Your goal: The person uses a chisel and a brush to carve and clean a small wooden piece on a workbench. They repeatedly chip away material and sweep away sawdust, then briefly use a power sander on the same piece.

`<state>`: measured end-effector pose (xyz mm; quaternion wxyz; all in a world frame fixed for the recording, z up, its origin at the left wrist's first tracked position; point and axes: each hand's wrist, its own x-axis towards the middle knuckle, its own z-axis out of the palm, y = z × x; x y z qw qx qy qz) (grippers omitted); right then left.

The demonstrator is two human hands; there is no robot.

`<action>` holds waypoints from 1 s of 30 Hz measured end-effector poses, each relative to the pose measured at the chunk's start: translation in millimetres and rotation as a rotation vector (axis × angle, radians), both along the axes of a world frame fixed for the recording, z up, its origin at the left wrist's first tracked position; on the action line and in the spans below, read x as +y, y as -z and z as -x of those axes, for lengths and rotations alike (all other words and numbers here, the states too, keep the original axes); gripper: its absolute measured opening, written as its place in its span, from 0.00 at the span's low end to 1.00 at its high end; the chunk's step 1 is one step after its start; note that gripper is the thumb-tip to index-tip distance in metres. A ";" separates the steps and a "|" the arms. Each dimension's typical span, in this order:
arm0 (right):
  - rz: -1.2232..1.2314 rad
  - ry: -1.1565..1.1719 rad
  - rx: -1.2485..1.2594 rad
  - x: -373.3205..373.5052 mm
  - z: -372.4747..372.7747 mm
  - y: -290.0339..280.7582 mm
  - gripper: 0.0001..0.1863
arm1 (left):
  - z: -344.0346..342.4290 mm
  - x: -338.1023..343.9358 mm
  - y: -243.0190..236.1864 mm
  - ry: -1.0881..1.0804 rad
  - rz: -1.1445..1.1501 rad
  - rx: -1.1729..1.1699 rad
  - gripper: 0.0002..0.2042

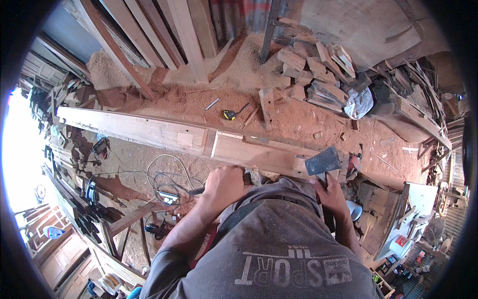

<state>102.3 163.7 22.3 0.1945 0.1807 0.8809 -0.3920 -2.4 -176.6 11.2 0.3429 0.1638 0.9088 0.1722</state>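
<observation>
A long wooden beam (pixel 134 127) lies crosswise in front of me, with cut notches and a lighter patch along its face. My right hand (pixel 332 195) is closed on the short handle of a tool with a dark rectangular head (pixel 322 160), held over the beam's right part. Close to my body, at the beam's near edge, my left hand (pixel 225 185) is a fist around a dark-handled tool (pixel 197 191). Its handle sticks out to the left; most of it is hidden by the fingers, so its kind cannot be made out.
Beyond the beam a yellow and black tape measure (pixel 229 115) and a thin pale stick (pixel 212 104) lie on sawdust. Planks (pixel 184 35) lean at the back. Offcuts (pixel 318 70) are piled back right. A cable (pixel 169 157) loops on the floor at left.
</observation>
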 end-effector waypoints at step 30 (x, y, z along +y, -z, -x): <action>-0.091 -0.745 -0.020 21.5 76.1 9.4 0.39 | -78.8 57.0 -32.3 -0.369 -0.100 -0.025 0.32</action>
